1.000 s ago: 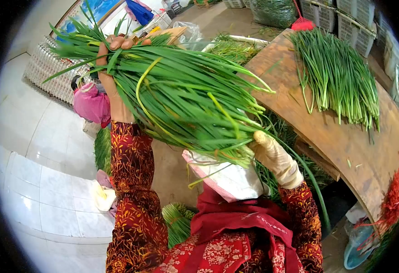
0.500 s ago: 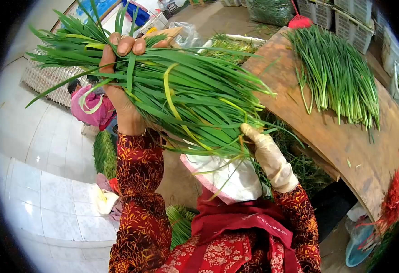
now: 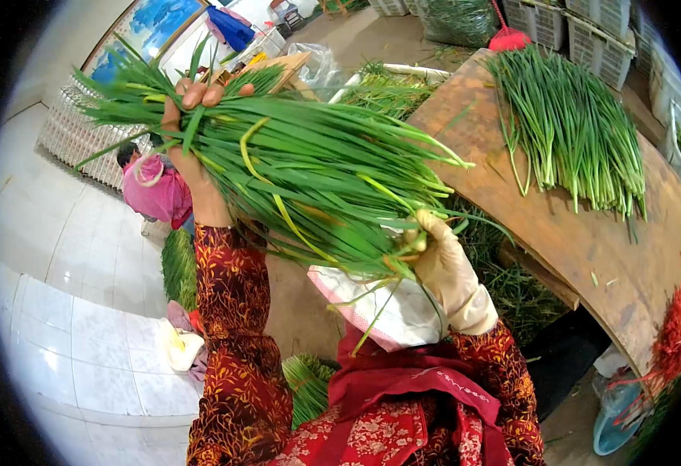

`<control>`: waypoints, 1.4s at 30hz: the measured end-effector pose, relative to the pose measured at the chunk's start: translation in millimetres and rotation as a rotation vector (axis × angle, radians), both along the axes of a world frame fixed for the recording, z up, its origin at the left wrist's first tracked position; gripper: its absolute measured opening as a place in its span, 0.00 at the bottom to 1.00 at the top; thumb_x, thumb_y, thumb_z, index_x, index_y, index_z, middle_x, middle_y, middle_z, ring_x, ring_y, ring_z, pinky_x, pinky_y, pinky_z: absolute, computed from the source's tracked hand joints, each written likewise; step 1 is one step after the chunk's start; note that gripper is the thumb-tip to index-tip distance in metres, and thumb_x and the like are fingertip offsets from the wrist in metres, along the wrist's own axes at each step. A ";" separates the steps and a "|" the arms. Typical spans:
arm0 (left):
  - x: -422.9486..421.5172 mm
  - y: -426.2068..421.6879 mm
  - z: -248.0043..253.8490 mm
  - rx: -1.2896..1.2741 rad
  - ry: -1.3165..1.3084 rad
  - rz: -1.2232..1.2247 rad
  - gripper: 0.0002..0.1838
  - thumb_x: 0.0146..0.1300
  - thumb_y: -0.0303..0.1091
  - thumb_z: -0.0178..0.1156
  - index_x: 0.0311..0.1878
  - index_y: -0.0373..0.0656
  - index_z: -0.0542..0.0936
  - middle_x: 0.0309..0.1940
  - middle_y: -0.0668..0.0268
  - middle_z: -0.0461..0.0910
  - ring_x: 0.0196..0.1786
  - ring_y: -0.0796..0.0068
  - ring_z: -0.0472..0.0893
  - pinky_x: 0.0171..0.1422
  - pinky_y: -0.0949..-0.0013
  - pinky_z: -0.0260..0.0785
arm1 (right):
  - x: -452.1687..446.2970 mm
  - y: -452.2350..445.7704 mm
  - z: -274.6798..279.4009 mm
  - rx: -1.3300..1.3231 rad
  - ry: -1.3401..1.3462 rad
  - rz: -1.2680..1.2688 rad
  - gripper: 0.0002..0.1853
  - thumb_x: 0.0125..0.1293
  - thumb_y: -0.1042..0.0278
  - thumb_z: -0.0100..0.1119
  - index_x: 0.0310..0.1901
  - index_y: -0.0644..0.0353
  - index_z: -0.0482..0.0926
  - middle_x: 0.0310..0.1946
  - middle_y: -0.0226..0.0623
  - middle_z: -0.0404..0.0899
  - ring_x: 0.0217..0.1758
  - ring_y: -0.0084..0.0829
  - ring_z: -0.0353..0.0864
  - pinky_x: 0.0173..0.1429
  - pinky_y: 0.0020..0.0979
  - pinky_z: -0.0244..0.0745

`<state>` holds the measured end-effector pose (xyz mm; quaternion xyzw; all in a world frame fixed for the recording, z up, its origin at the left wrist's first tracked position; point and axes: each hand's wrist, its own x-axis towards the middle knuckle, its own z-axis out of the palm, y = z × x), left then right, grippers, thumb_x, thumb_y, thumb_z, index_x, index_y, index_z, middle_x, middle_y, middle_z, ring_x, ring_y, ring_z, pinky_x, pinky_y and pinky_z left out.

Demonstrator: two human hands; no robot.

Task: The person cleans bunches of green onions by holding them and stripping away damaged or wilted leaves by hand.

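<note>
bunch of long green leaves held between two hands. the left hand [image 3: 193,97], bare, is closed around the bunch [image 3: 317,171] towards its leafy end, with the fingertips showing over the top and loose tips spreading out beyond the grip. the right hand [image 3: 451,272], in a pale glove, holds the stem ends in a narrow grip, thumb uppermost. the bunch slants down from the left hand to the right; a few yellowed leaves cross it, and some thin strands hang below the right grip. beneath the stem ends lies a white sheet [image 3: 402,307] with a pink edge, above the red apron [image 3: 371,431]. to the right of the right grip is a wooden board [image 3: 628,272], bearing a pile [image 3: 577,136] of similar leaves with their pale ends towards the wearer; red ties [image 3: 676,326] hang at its near right edge, with a blue basin [image 3: 614,427] below. beyond the bunch stands a white-rimmed bin [image 3: 395,93] of greens, and farther right are stacked crates [image 3: 600,48]. left of the left forearm, well apart from both grips, is a person in pink [image 3: 156,190]
</note>
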<state>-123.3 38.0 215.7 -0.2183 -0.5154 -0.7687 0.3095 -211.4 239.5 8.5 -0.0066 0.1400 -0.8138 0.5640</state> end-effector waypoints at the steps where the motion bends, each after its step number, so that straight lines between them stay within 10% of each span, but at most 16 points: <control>1: 1.5 -10.8 2.1 0.010 -0.038 0.023 0.11 0.68 0.41 0.40 0.33 0.46 0.67 0.30 0.73 0.68 0.41 0.73 0.70 0.62 0.45 0.58 | -2.0 6.4 -5.7 -0.027 0.032 -0.034 0.11 0.60 0.58 0.56 0.26 0.53 0.72 0.19 0.25 0.69 0.26 0.24 0.68 0.41 0.34 0.69; 6: 7.5 -45.2 -1.9 -0.013 -0.195 0.772 0.15 0.63 0.45 0.45 0.34 0.41 0.70 0.30 0.62 0.73 0.45 0.57 0.76 0.53 0.49 0.68 | -21.0 63.3 -63.4 0.242 0.381 -0.019 0.15 0.62 0.55 0.51 0.23 0.54 0.70 0.19 0.24 0.66 0.25 0.23 0.69 0.34 0.26 0.66; 11: 21.4 -33.4 12.6 -0.060 -0.314 0.887 0.19 0.64 0.45 0.46 0.41 0.37 0.73 0.37 0.58 0.79 0.41 0.63 0.78 0.47 0.61 0.73 | -33.9 131.3 -165.3 0.651 0.226 -0.103 0.18 0.66 0.50 0.43 0.39 0.57 0.71 0.24 0.25 0.68 0.27 0.23 0.70 0.33 0.29 0.70; 16: 21.3 -66.1 18.6 0.054 -0.203 0.671 0.17 0.63 0.44 0.49 0.38 0.37 0.75 0.32 0.60 0.78 0.35 0.64 0.78 0.41 0.63 0.75 | -11.8 83.2 -99.5 0.577 0.540 -0.034 0.15 0.66 0.61 0.44 0.47 0.62 0.73 0.36 0.31 0.76 0.37 0.25 0.74 0.46 0.24 0.67; 20: 15.0 -73.5 24.0 0.048 -0.153 0.526 0.15 0.61 0.43 0.52 0.35 0.38 0.74 0.31 0.57 0.78 0.36 0.61 0.78 0.43 0.61 0.74 | 3.6 37.8 -32.2 0.142 0.558 -0.139 0.19 0.66 0.54 0.46 0.48 0.60 0.75 0.38 0.32 0.78 0.36 0.22 0.73 0.43 0.24 0.65; 29: -10.3 -8.6 9.1 -0.066 0.048 0.717 0.15 0.65 0.40 0.48 0.43 0.35 0.69 0.34 0.60 0.73 0.42 0.59 0.74 0.55 0.49 0.67 | -20.6 -3.0 -25.8 0.264 1.015 0.091 0.38 0.57 0.30 0.36 0.46 0.64 0.70 0.37 0.37 0.71 0.37 0.26 0.68 0.43 0.25 0.63; 31: -1.0 -33.2 8.9 -0.152 0.017 0.699 0.19 0.65 0.43 0.48 0.48 0.36 0.67 0.37 0.61 0.72 0.44 0.60 0.74 0.56 0.50 0.68 | -27.7 3.5 -68.8 0.388 1.007 -0.022 0.15 0.64 0.49 0.44 0.27 0.50 0.68 0.19 0.20 0.61 0.20 0.19 0.58 0.28 0.22 0.59; 34: 4.5 -43.7 10.7 -0.094 -0.042 0.735 0.19 0.65 0.43 0.48 0.52 0.38 0.66 0.38 0.61 0.73 0.45 0.62 0.74 0.56 0.53 0.68 | -26.2 53.3 -123.4 0.574 0.487 -0.072 0.12 0.64 0.51 0.47 0.28 0.48 0.69 0.18 0.20 0.62 0.20 0.19 0.61 0.26 0.23 0.64; 38: -6.8 -30.2 -6.0 -0.163 -0.031 0.794 0.18 0.66 0.41 0.48 0.52 0.39 0.66 0.38 0.60 0.74 0.44 0.64 0.74 0.52 0.56 0.69 | -11.8 49.2 -53.8 0.427 0.542 -0.341 0.11 0.60 0.57 0.56 0.32 0.56 0.74 0.24 0.31 0.72 0.24 0.28 0.71 0.32 0.27 0.70; 42: -34.4 -33.6 -8.9 -0.091 -0.111 0.809 0.18 0.64 0.39 0.50 0.52 0.38 0.65 0.41 0.60 0.73 0.45 0.63 0.73 0.52 0.56 0.69 | -8.3 -3.9 17.8 0.396 1.471 -0.525 0.11 0.58 0.65 0.57 0.40 0.60 0.73 0.30 0.28 0.72 0.33 0.29 0.73 0.41 0.28 0.70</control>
